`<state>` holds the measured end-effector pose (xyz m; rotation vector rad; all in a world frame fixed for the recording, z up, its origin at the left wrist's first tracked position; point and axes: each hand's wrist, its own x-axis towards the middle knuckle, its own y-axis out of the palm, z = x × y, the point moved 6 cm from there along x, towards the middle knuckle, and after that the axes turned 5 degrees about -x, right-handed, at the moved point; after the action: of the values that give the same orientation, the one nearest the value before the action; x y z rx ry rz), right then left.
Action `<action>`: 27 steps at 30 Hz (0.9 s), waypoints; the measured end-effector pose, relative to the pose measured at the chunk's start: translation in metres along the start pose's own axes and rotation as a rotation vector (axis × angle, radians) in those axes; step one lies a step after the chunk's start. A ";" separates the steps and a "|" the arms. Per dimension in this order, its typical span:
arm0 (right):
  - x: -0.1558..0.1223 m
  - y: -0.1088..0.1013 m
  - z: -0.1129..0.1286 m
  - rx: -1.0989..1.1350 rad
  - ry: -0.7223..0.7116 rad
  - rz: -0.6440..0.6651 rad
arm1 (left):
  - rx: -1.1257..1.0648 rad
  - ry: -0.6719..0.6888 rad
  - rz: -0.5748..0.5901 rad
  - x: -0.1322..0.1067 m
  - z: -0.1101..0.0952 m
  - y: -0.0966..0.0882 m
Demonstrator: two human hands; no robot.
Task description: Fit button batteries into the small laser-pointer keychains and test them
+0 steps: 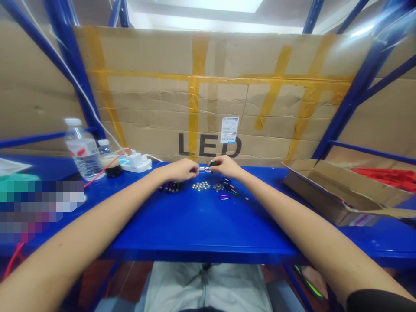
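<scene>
Both hands meet near the back of the blue table (201,225). My right hand (226,167) is closed in a pinch on a small green cylinder-like piece (212,164). My left hand (183,170) has its fingers curled together; what they hold, if anything, is hidden. A shiny silvery piece (204,169) shows between the two hands, too small to name. Below my left hand lies a row of dark cylinders (171,187). Small round silver parts (200,186) are spread in front of the hands. Carabiners (230,187) and little metal pieces (218,187) lie below my right hand, with a purple carabiner (225,197) nearer me.
At the left stand a water bottle (82,151), a cup of dark liquid (113,167) and a white power strip (135,162) with a red cable. An open cardboard box (338,208) sits at the right. Behind rises a taped cardboard panel (146,108) between blue posts.
</scene>
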<state>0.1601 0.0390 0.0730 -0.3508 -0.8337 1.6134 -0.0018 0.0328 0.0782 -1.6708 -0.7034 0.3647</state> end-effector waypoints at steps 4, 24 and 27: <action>0.005 0.005 -0.021 0.010 0.057 0.058 | -0.089 -0.079 0.180 0.000 0.012 0.017; 0.006 0.022 -0.025 -0.088 -0.024 0.116 | 0.057 -0.094 -0.006 0.007 0.028 0.021; 0.005 0.022 -0.022 -0.127 -0.028 0.109 | 0.053 -0.058 0.025 0.008 0.032 0.025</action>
<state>0.1573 0.0508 0.0435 -0.4714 -0.9547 1.6727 -0.0086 0.0599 0.0476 -1.6258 -0.7105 0.4471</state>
